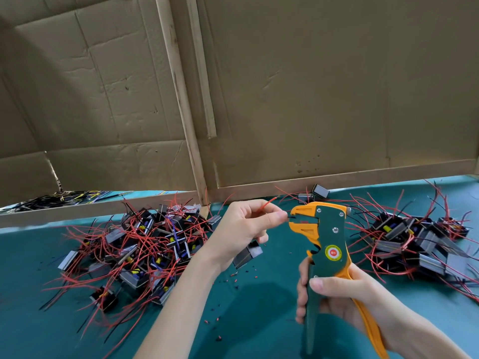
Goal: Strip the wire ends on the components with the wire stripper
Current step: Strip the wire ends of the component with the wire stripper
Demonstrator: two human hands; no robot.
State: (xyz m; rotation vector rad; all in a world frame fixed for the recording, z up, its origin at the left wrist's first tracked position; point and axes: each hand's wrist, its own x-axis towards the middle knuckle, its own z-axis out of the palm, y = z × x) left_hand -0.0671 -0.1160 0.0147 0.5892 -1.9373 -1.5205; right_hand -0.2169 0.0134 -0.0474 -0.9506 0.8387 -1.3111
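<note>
creased, dented brown cardboard wall point(311, 86) filling the view from nine to three o'clock, braced by pale, rough wooden strips point(181, 99); below it a smooth teal mat point(259, 301). at eight o'clock on the mat, a tangled heap point(145, 244) of boxy black-and-grey components bristling with thin red leads; at three o'clock, a second heap point(420, 242) of the same kind. at ten o'clock, beyond a wooden rail, a loose bundle of black and yellow wires point(59, 198). just below centre, left hand point(243, 226) above the mat, thumb and forefinger pinching a thin black wire end point(289, 217) aimed toward three o'clock, its tip right at the stripper's mouth; a red wire point(267, 203) arching from the same fingers toward one o'clock; a small blocky component point(247, 253) just under the hand at six o'clock, gripped or merely hanging, cannot tell. at five o'clock, right hand point(337, 294) wrapped round both handles of the wire stripper point(324, 237): dark green body, orange plastic head and lever, held upright, beak-shaped jaws facing nine o'clock and slightly parted. tiny red and black insulation crumbs point(233, 275) scattered on the mat beneath the hands.
</note>
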